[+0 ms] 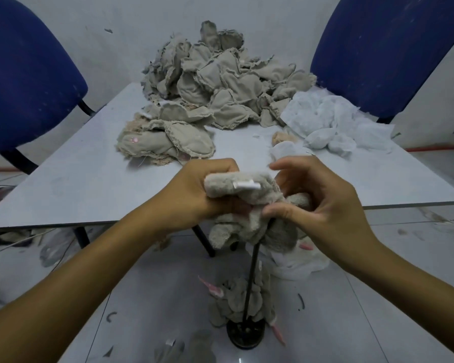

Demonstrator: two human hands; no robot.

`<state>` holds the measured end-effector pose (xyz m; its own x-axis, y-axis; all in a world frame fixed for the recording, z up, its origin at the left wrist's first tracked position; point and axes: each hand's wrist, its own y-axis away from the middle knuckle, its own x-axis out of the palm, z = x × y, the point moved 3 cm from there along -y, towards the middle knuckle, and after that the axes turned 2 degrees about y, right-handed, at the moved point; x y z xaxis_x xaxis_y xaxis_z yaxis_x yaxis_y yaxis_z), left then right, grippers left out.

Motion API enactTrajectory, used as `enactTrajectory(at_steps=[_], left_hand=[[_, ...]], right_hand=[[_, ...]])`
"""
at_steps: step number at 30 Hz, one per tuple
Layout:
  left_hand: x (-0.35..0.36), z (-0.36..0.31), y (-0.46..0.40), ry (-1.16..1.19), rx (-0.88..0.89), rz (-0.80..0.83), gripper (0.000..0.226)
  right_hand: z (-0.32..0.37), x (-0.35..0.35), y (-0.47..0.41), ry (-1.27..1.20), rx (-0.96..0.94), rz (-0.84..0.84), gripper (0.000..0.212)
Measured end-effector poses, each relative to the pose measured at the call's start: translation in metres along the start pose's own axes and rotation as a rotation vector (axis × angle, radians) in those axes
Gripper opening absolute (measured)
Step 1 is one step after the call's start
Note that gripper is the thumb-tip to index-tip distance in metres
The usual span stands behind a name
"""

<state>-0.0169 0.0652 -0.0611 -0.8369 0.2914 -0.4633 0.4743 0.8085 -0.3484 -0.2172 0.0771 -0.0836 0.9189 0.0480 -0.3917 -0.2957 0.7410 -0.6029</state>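
Note:
A beige plush fabric piece point(247, 218) with a small white tag is held over the top of a thin black upright rod point(250, 281). My left hand point(194, 189) grips the piece's upper left part in a closed fist. My right hand point(317, 203) pinches its right side between thumb and curled fingers. The rod stands in a round black base point(244, 334) on the floor. Its top is hidden inside the fabric.
A big heap of beige sewn pieces point(215, 82) lies at the back of the grey table point(89, 184), with white stuffing point(336, 121) to its right. Two blue chairs point(24, 82) flank the table. More beige pieces point(236, 299) lie on the floor beside the rod.

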Motion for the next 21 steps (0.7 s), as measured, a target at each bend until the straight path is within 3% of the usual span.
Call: enactTrajectory(at_steps=[4, 7, 9, 14, 21], left_hand=[[0.013, 0.016, 0.01, -0.074, -0.162, 0.045, 0.044], [0.025, 0.024, 0.009, -0.358, -0.136, 0.111, 0.045], [0.026, 0.024, 0.008, -0.41, -0.127, 0.134, 0.047], [0.018, 0.01, 0.006, 0.172, -0.091, -0.016, 0.02], [0.026, 0.017, 0.006, 0.178, -0.039, -0.104, 0.037]], right_hand=[[-0.015, 0.007, 0.013, 0.069, 0.083, 0.119, 0.039], [-0.021, 0.014, 0.02, 0.104, 0.105, 0.121, 0.026], [-0.022, 0.015, 0.022, 0.088, 0.12, 0.099, 0.023], [-0.014, 0.009, 0.019, 0.151, 0.012, 0.025, 0.025], [-0.002, 0.007, 0.017, 0.322, -0.127, -0.076, 0.024]])
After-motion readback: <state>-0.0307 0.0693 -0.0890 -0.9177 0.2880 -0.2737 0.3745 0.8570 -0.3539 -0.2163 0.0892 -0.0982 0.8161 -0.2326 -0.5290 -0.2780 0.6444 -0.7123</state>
